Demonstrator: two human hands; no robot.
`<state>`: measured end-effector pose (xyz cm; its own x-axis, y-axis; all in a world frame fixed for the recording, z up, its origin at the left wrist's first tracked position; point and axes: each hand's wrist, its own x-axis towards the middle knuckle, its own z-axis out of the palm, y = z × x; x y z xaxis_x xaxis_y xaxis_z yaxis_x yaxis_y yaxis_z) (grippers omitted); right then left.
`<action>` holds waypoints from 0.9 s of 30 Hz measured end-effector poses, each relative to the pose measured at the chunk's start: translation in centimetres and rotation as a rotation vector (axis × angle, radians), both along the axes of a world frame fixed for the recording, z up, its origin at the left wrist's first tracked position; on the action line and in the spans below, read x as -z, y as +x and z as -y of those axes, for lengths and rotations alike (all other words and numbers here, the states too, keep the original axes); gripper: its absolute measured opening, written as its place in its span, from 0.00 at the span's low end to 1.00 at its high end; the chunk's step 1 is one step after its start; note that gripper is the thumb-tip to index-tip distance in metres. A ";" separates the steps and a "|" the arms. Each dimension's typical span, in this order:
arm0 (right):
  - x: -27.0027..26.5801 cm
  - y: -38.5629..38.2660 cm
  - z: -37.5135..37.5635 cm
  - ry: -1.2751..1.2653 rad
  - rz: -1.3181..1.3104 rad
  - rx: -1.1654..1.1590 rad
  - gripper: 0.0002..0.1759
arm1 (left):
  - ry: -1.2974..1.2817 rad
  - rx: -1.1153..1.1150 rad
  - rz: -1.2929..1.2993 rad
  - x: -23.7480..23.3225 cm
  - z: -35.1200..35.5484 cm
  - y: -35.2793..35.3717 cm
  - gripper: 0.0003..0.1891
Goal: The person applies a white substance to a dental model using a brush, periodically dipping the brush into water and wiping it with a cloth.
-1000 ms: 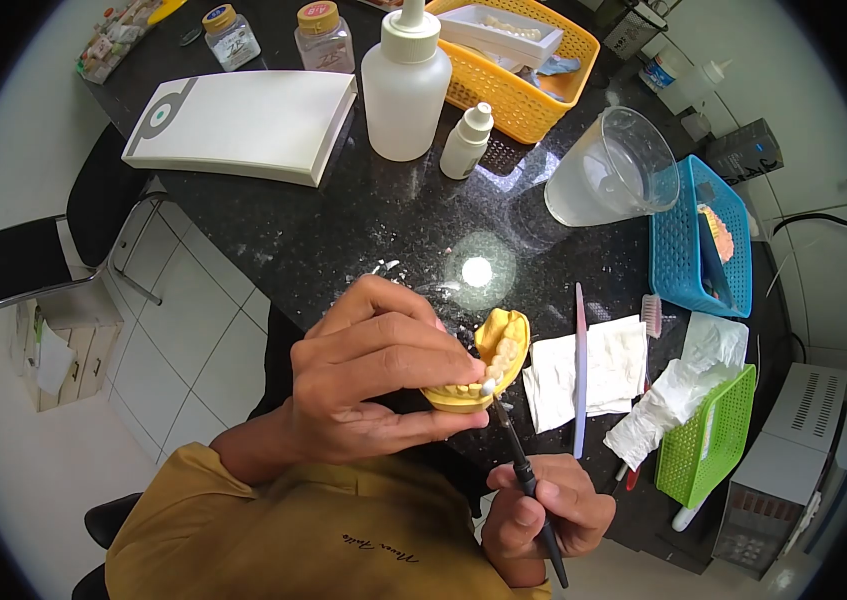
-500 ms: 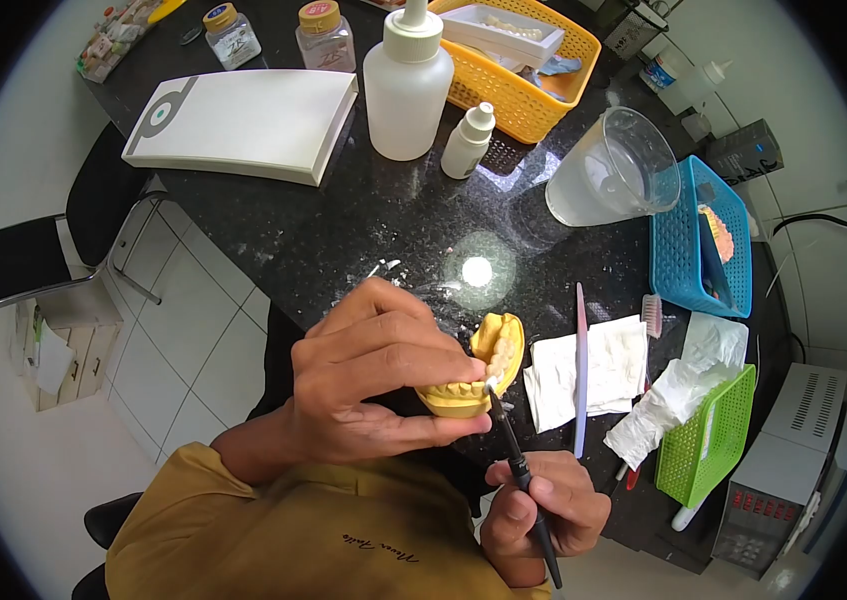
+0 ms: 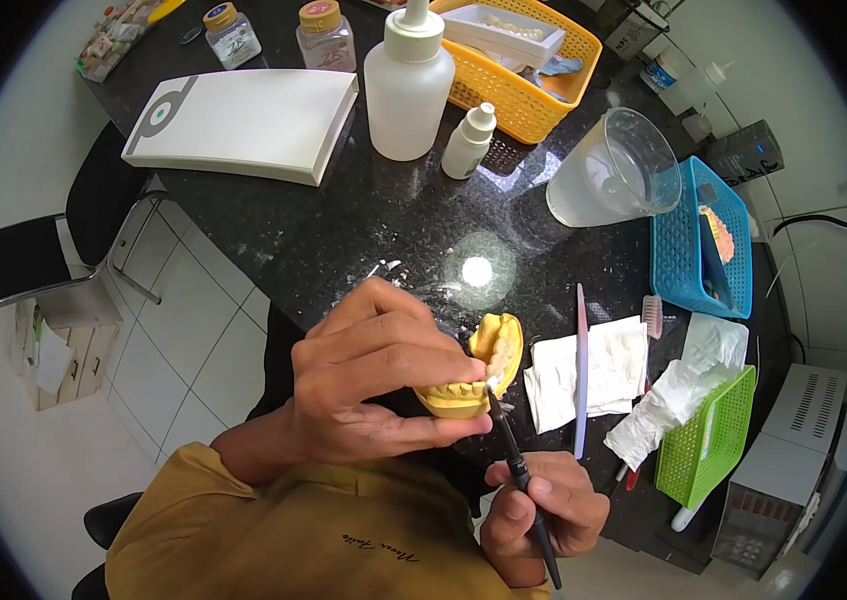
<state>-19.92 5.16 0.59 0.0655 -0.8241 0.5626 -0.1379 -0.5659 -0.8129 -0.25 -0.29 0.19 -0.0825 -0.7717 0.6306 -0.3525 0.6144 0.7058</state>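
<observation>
The left hand (image 3: pixel 373 368) is clamping its fingers around a yellow dental model (image 3: pixel 458 406), with the thumb pressing beneath the base and the other fingers bending over its top. The right hand (image 3: pixel 548 505) is pinching a slim black-handled tool (image 3: pixel 517 468) between thumb and fingers, and the tool's tip is meeting a small white tooth at the model's front rim. The model is hanging low over the near part of the black surface (image 3: pixel 343 225), whose front edge is hiding behind the hands and shirt, so whether the base is overhanging that edge cannot be told.

The surface's left edge is slanting away from the left forearm, with the tiled floor (image 3: pixel 183 310) showing beyond it. Ahead of the model, a stretch of surface bearing white debris is reaching up to the dropper bottle (image 3: pixel 465 152), the pump bottle (image 3: pixel 406 100) and the white box (image 3: pixel 243 125), whose near corner is lying close to the left edge.

Rightward, room is narrowing: folded white paper (image 3: pixel 613 365) is lying just beside the model, a lilac stick (image 3: pixel 581 390) is crossing it, and the green basket (image 3: pixel 688 475) is standing near the right-hand edge.
</observation>
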 end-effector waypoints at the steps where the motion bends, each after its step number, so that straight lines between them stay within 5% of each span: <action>1: 0.0 0.0 0.0 -0.007 0.001 -0.001 0.16 | 0.001 0.001 0.001 0.0 0.0 0.0 0.25; 27: 0.0 0.0 0.2 -0.073 0.018 -0.029 0.17 | 0.039 0.013 -0.080 -0.4 0.0 -0.2 0.22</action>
